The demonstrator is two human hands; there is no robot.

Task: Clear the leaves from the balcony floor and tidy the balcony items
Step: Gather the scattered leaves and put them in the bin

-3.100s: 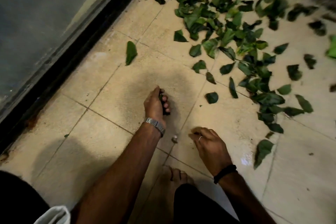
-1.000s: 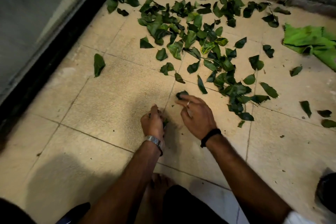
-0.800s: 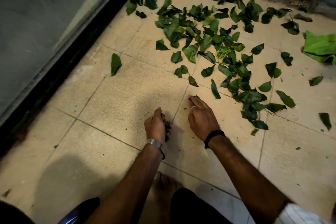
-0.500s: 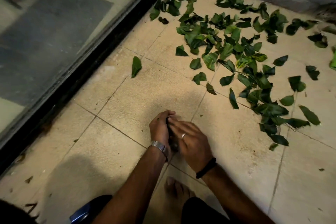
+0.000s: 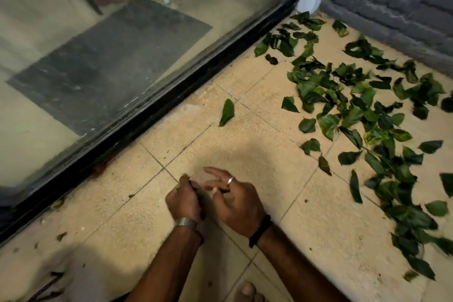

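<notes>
While your left hand [image 5: 184, 200] fingers curl round a few gathered leaves [image 5: 199, 195] and your right hand [image 5: 236, 203] fingers spread loosely, most loose leaves [image 5: 362, 115] beyond them remain on the floor [image 5: 318, 228].

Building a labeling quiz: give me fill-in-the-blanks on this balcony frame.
1. The left hand grips a bunch of ____.
2. The ring sits on the ____ hand.
3. One lone leaf lies nearest the black door ____.
4. Most loose leaves lie to the person's ____.

Missing: leaves; right; frame; right
</notes>
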